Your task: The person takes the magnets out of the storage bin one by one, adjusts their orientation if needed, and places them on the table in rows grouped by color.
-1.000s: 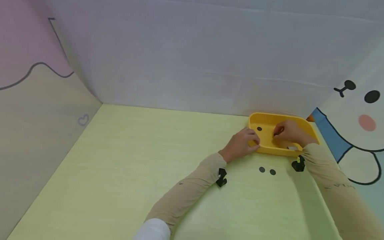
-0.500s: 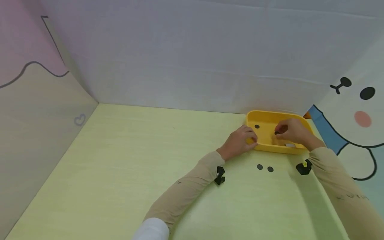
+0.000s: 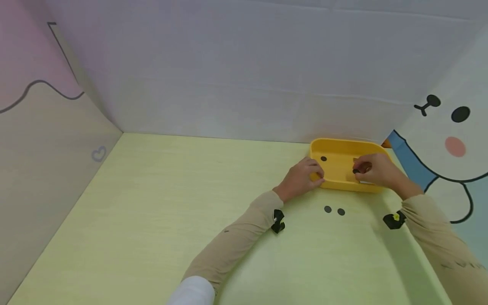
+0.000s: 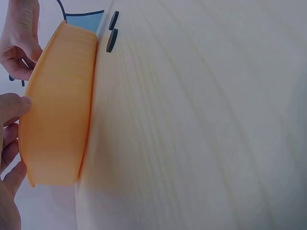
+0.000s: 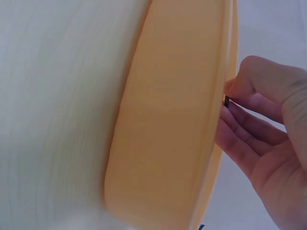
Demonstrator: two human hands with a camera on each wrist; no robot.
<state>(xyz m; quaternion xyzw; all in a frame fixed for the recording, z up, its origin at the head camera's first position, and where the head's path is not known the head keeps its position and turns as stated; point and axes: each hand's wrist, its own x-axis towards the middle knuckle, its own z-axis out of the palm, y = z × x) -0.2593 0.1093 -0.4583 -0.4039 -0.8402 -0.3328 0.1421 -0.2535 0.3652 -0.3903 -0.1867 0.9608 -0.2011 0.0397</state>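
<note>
A yellow plastic tray (image 3: 337, 185) stands at the far right of the table against the backdrop. My left hand (image 3: 301, 178) grips its near left corner, fingers at the rim, as the left wrist view also shows. Over the tray's right half, my right hand (image 3: 379, 171) pinches a small black disc (image 3: 356, 171) between thumb and fingers; in the right wrist view only the disc's dark edge (image 5: 227, 101) shows. Another black disc (image 3: 323, 159) lies inside the tray at the left. A small pale piece (image 3: 367, 182) inside is mostly hidden by the right hand.
Two black discs (image 3: 328, 209) lie side by side on the light wooden table (image 3: 171, 212) in front of the tray. A pale backdrop (image 3: 228, 76) rises right behind the tray, and a printed cartoon panel (image 3: 453, 161) stands at the right.
My right hand has lifted slightly and shifted toward the tray's near edge with the black disc pinched. My left hand stays at the corner. The head view has shifted slightly.
</note>
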